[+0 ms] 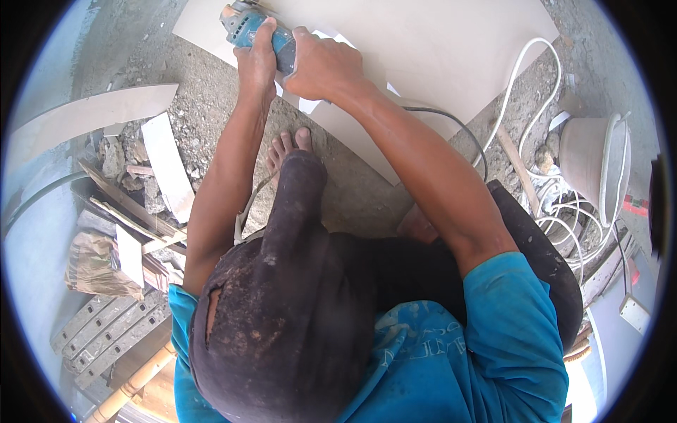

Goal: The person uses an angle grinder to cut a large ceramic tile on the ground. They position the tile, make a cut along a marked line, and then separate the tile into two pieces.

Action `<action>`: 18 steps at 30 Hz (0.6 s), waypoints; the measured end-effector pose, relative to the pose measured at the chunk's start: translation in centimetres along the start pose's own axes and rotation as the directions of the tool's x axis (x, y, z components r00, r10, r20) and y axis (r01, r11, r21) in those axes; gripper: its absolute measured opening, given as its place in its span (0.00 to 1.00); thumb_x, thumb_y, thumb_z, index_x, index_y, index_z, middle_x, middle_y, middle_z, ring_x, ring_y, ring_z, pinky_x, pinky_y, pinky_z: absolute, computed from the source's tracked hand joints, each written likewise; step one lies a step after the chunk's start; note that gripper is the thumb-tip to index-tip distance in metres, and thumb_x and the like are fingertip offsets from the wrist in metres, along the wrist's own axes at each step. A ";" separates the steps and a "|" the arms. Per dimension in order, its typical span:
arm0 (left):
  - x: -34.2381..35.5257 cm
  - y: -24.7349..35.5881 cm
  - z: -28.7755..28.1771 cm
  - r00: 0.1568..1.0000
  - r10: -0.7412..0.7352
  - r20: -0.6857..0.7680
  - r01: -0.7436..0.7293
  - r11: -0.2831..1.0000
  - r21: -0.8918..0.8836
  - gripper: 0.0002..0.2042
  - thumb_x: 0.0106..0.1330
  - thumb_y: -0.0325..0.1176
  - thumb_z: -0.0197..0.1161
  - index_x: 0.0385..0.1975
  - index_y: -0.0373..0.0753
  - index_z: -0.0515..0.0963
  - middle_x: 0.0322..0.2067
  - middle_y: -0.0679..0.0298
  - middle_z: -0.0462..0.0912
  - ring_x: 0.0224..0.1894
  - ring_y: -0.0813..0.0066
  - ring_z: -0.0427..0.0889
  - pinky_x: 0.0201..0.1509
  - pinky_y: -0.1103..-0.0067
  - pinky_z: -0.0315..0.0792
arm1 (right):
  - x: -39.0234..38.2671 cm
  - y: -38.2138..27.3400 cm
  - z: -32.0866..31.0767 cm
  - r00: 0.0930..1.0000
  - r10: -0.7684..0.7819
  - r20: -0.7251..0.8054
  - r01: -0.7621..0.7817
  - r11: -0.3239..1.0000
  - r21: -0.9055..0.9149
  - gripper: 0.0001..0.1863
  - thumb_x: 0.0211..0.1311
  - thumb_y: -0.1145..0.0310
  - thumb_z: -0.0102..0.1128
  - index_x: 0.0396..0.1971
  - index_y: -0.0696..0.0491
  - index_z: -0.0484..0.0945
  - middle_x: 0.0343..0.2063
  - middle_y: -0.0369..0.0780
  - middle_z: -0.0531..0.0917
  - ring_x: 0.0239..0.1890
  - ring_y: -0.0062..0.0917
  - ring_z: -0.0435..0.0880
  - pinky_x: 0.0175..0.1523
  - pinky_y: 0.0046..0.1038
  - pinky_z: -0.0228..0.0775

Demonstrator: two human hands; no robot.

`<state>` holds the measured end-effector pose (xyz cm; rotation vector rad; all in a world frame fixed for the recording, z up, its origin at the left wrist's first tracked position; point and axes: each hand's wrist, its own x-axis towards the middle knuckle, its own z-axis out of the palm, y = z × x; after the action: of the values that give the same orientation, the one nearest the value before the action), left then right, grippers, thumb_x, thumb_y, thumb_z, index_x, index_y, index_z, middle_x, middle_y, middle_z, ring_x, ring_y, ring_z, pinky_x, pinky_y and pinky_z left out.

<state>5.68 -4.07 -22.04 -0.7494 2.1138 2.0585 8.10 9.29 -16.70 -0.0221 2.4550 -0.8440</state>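
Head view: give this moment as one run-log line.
left hand: grips teal power tool; right hand: grips same tool; beige sheet: on ground

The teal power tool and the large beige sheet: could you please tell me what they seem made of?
Power tool: probably hard plastic casing, matte, judging by its vent slots.
Sheet: perhaps ceramic or board; its flat, smooth, matte face leaves that open.

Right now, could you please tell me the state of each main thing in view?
Angle grinder: held in both hands; cannot tell whether running
Left hand: closed on the grinder
Right hand: closed on the grinder
Large beige sheet: lying flat on the ground
White cable: loose, tangled in loops
Dark cord: slack, curving
Brown sack: crumpled
Dark trousers: torn on the left leg
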 end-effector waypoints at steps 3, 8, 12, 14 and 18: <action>0.5 -0.7 -0.3 0.999 -0.026 -0.038 0.026 0.999 0.020 0.24 0.66 0.47 0.65 0.49 0.31 0.76 0.37 0.64 0.79 0.37 0.77 0.78 0.42 0.76 0.73 | -0.1 -0.1 0.2 1.000 -0.003 -0.007 0.003 1.000 0.007 0.32 0.50 0.55 0.72 0.53 0.55 0.74 0.42 0.47 0.87 0.46 0.42 0.88 0.49 0.41 0.79; 0.8 -1.1 -0.6 1.000 -0.026 0.012 0.026 1.000 -0.013 0.32 0.64 0.47 0.68 0.54 0.23 0.67 0.44 0.53 0.78 0.42 0.70 0.80 0.47 0.74 0.76 | -0.2 0.1 0.1 1.000 0.011 0.013 -0.011 1.000 0.004 0.33 0.50 0.55 0.72 0.54 0.55 0.74 0.42 0.47 0.87 0.46 0.41 0.88 0.49 0.41 0.79; 0.3 -1.0 -0.3 0.999 -0.024 0.033 0.025 0.998 -0.053 0.36 0.63 0.46 0.70 0.56 0.19 0.64 0.47 0.49 0.78 0.44 0.68 0.81 0.50 0.73 0.77 | -0.4 0.3 0.0 1.000 0.012 0.028 -0.013 1.000 0.020 0.33 0.50 0.56 0.72 0.55 0.55 0.74 0.42 0.47 0.87 0.46 0.42 0.88 0.50 0.42 0.79; 0.3 -1.2 -0.5 0.999 -0.019 0.027 0.021 0.999 -0.048 0.36 0.63 0.46 0.70 0.56 0.19 0.65 0.46 0.49 0.78 0.44 0.68 0.81 0.49 0.73 0.77 | -0.6 0.2 0.0 0.999 0.018 0.035 -0.019 1.000 0.018 0.33 0.50 0.56 0.72 0.54 0.55 0.74 0.42 0.47 0.87 0.45 0.42 0.88 0.50 0.42 0.78; 0.0 -1.1 -0.3 0.998 -0.006 0.069 0.010 0.998 -0.060 0.35 0.62 0.46 0.70 0.55 0.20 0.66 0.46 0.49 0.78 0.44 0.68 0.81 0.49 0.73 0.77 | -0.7 0.5 0.0 0.999 0.023 0.029 -0.024 0.999 0.030 0.33 0.50 0.56 0.72 0.55 0.55 0.74 0.40 0.46 0.87 0.44 0.41 0.88 0.49 0.41 0.78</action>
<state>6.22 -4.36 -22.98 -0.6824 2.0179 2.1207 8.80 9.81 -16.65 0.0057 2.4114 -0.8643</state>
